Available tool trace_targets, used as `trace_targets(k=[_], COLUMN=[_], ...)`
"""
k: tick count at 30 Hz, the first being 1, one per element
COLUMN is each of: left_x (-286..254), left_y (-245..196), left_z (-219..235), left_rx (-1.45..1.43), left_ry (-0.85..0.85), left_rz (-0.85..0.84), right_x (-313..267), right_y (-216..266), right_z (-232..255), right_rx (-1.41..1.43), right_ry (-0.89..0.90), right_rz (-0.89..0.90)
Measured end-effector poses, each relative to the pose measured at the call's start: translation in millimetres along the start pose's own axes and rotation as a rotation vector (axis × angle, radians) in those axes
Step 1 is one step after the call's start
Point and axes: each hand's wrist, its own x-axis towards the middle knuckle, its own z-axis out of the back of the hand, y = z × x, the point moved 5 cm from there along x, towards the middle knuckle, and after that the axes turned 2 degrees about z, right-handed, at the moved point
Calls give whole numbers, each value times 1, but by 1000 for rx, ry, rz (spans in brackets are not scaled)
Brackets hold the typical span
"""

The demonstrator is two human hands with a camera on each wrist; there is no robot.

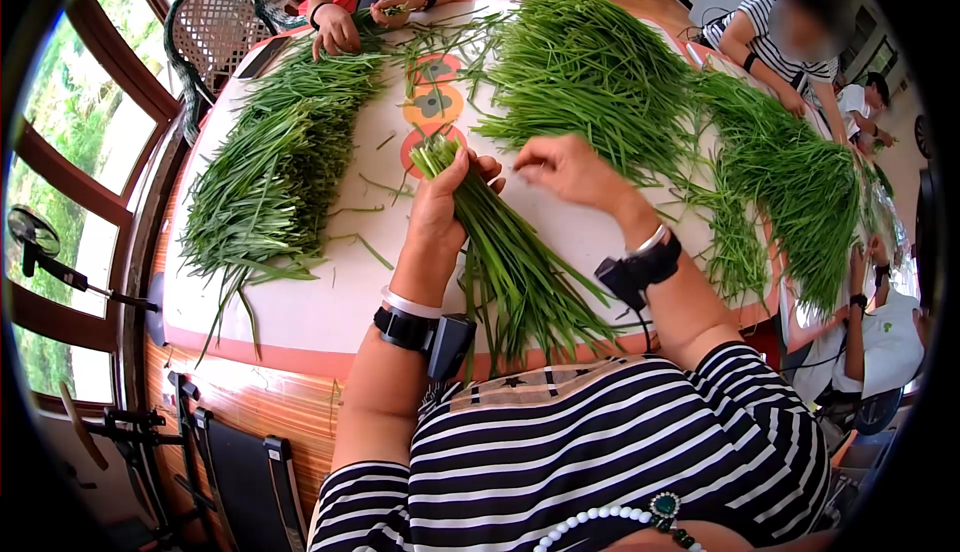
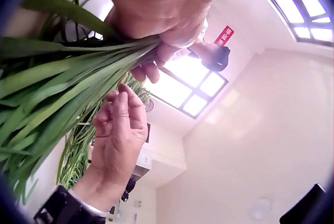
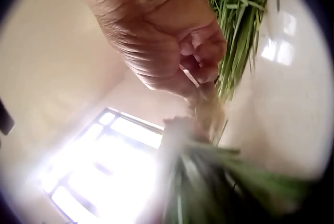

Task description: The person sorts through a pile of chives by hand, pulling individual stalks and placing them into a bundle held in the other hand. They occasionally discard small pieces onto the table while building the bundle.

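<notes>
My left hand point(image 1: 440, 202) grips a bunch of garlic chives point(image 1: 515, 262) near its pale cut ends, its thumb along the stalks. The long flat leaves fan down toward my striped shirt, and in the left wrist view the chives point(image 2: 68, 88) spread to the left. My right hand point(image 1: 578, 174) is off to the right of the stalk ends, apart from the bunch and blurred. Its fingers curl in toward the thumb in the left wrist view, where the right hand point(image 2: 119, 135) shows no chives in it. The bunch is a blur below that hand in the right wrist view.
A long heap of chives point(image 1: 280, 152) lies left on the table point(image 1: 375, 297); a bigger heap point(image 1: 590, 72) is at back right, with another pile point(image 1: 790, 182) farther right. Loose leaves are scattered between. People work at the far and right sides. A chair point(image 1: 218, 30) stands back left.
</notes>
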Motion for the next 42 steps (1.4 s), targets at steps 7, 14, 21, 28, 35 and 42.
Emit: trace_targets(k=[7,14,21,28,35,42], left_x=[5,4,8,5,5,-1], left_y=[9,13,14,13,10,5], left_z=[3,4,7,5,6,-1], left_rx=[-82,-63,-38,-13,-15,75], left_ry=[107,70,91,70,68,12], left_rz=[62,79,87,69,8,64], right_x=[16,18,19,23,11,24], right_y=[-50,-64,-52,-26,14,-40], right_z=[53,32,43,57,-18,31], right_rx=[-366,-656,-543,-396,104,-369], right_ry=[-265,-318,-407,-461,-60,-306], right_rz=[-66,-94,-10,42,-19,34])
